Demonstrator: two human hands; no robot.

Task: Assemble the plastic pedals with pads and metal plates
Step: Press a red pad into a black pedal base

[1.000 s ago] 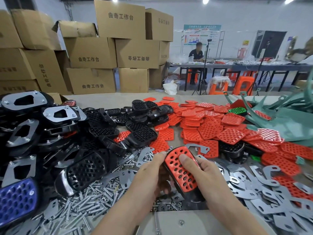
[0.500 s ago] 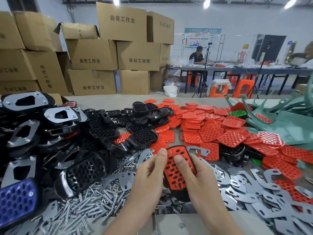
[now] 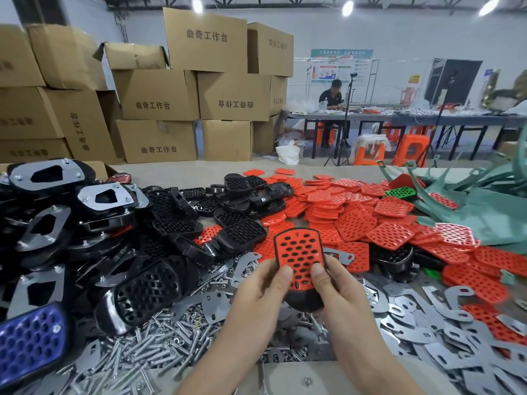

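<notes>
A black plastic pedal (image 3: 303, 299) with a red perforated pad (image 3: 299, 252) fitted in its face is held upright above the table, in the middle of the view. My left hand (image 3: 263, 286) grips its left side, thumb pressing the pad's lower part. My right hand (image 3: 339, 289) grips the right side, thumb likewise on the pad. Loose red pads (image 3: 356, 220) are heaped behind, grey metal plates (image 3: 433, 326) lie at the right, and bare black pedals (image 3: 242, 232) lie at the centre left.
Assembled pedals with metal plates (image 3: 105, 196) pile up at the left, with a blue-padded one (image 3: 28, 343) at the near left. Screws (image 3: 159, 340) litter the near table. Green plastic parts (image 3: 484, 201) sit at the far right. Cardboard boxes (image 3: 159, 95) and a seated person (image 3: 332, 98) are behind.
Both hands have lifted the pedal and turned it from tilted to upright, facing me. My thumbs have slid down to the pad's lower part.
</notes>
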